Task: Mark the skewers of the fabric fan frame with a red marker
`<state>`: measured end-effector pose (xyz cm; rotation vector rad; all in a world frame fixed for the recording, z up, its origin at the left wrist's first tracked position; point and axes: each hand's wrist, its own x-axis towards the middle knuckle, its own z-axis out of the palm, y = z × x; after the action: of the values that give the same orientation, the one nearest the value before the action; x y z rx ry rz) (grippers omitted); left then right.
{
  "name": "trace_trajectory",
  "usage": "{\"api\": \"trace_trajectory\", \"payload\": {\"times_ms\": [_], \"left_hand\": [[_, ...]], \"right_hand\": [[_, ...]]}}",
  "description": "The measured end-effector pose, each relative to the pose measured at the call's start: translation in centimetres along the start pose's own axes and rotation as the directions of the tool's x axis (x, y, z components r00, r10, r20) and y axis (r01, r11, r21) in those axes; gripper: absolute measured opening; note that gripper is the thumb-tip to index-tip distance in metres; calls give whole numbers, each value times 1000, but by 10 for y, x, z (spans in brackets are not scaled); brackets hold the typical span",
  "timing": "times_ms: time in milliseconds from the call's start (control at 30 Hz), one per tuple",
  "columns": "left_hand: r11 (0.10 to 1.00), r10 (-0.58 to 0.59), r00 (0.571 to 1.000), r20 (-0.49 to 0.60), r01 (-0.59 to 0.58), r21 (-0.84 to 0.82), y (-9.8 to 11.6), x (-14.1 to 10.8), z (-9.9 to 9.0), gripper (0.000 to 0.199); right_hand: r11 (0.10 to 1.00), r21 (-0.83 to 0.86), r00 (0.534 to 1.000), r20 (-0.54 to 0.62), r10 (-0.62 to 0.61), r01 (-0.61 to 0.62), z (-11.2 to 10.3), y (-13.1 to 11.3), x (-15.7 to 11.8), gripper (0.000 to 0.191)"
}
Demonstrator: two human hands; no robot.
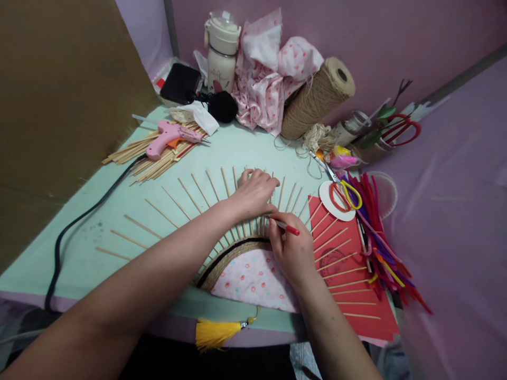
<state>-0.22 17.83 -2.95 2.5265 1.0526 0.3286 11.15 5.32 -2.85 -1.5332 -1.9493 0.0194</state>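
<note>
A half-round fan shape lies near the table's front edge, with thin wooden sticks point(190, 195) spreading out from its curved rim. Its middle is pale floral fabric point(253, 277), bordered by a twine band and a black line. My left hand point(257, 192) rests over the upper sticks with bent fingers; what lies beneath them is hidden. My right hand point(293, 248) grips a red-capped pen point(291, 228), its tip close to my left thumb and the sticks. A yellow tassel point(217, 333) hangs at the front edge below the fabric.
At the left, a pink glue gun point(170, 136) lies on loose sticks, its black cord point(75, 224) trailing forward. Behind are a bottle point(222, 58), bunched fabric point(263, 95) and a twine roll point(317, 100). Scissors point(343, 192), pipe cleaners point(380, 237) and red paper point(368, 319) are at the right.
</note>
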Motion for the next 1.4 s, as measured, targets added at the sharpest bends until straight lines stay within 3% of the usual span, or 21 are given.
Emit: {"api": "trace_trajectory", "payload": {"times_ms": [1133,1200,1267,1400], "left_hand": [[1000,0,1000,-7,0,-1,-1,0,2,55],[1000,-4,1000,-5,4,-3,-1,0,2,56],[1000,2,1000,-8,-2,-7,-1,0,1,56],[1000,12,1000,-8,-12,-9,-2,0,1,61]], "right_hand": [[1000,-8,1000,13,-24,24,0,-2,0,13],[999,43,999,-34,-26,28,-2,-2,-2,12],[993,111,986,-165,-24,43,-7,-1,-5,12],[977,212,904,-420,82,10,-21,-1,-12,24]]}}
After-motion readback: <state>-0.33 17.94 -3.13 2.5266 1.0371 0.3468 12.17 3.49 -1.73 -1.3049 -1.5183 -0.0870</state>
